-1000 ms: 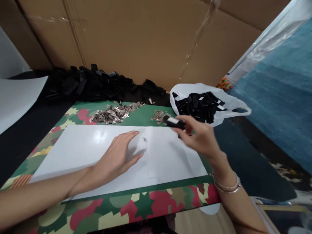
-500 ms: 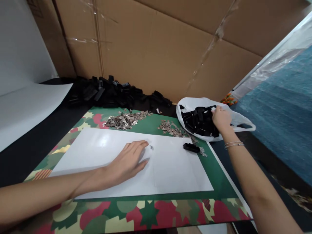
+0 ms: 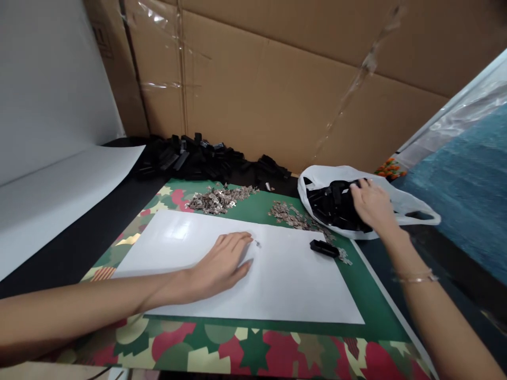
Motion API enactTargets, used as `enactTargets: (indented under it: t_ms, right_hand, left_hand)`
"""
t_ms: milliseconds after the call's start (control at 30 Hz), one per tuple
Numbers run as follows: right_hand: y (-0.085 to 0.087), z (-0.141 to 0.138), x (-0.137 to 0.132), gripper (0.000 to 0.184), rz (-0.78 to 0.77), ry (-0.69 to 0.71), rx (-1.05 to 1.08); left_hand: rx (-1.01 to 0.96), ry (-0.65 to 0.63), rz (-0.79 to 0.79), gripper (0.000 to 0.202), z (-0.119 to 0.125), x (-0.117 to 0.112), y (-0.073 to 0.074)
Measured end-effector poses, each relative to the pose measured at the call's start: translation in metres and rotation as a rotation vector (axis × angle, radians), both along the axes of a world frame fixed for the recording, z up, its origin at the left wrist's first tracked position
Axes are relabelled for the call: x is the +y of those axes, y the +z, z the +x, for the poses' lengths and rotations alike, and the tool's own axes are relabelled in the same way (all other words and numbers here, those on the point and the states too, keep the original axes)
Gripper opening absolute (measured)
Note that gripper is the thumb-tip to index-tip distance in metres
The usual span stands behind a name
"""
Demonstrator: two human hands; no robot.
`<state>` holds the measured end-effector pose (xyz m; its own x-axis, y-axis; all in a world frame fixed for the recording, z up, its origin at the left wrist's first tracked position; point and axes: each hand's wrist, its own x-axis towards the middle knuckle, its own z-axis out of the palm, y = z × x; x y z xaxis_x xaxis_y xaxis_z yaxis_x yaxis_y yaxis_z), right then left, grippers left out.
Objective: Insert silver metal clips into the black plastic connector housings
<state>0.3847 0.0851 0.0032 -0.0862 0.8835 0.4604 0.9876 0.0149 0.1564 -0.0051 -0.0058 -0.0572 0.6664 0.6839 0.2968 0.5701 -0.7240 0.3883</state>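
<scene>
My left hand point(image 3: 222, 264) lies flat and open on a white sheet point(image 3: 277, 279), its fingertips close to a tiny metal piece point(image 3: 257, 244). My right hand point(image 3: 370, 203) reaches into a white plastic bag point(image 3: 412, 203) of black plastic parts point(image 3: 330, 203), fingers curled over them; whether they grip one is hidden. A single black part point(image 3: 324, 247) lies on the sheet's right edge.
Two heaps of small metal clips point(image 3: 217, 199) point(image 3: 291, 216) lie on the green patterned mat point(image 3: 253, 348). A long pile of black parts point(image 3: 198, 157) runs along the cardboard wall point(image 3: 297, 89). A white board point(image 3: 47, 179) lies at left, blue cloth point(image 3: 467, 195) at right.
My right hand put the black part down on the sheet's right edge, then moved into the bag. The left hand stayed flat. The view has shifted upward.
</scene>
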Motion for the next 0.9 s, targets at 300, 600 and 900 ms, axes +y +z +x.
enactTargets:
  t_ms: [300, 600, 900]
  right_hand:
    - [-0.058, -0.171, -0.067, 0.035, -0.154, 0.609, -0.077]
    - [-0.059, -0.175, -0.067, 0.025, -0.091, 0.599, -0.142]
    - [-0.053, -0.087, -0.084, 0.034, -0.045, 0.302, 0.150]
  left_hand:
    - [0.024, 0.026, -0.033, 0.040, 0.003, 0.000, 0.001]
    - [0.011, 0.006, -0.042, 0.039, 0.002, 0.002, -0.001]
    - [0.004, -0.020, -0.090, 0.040, 0.003, 0.004, 0.000]
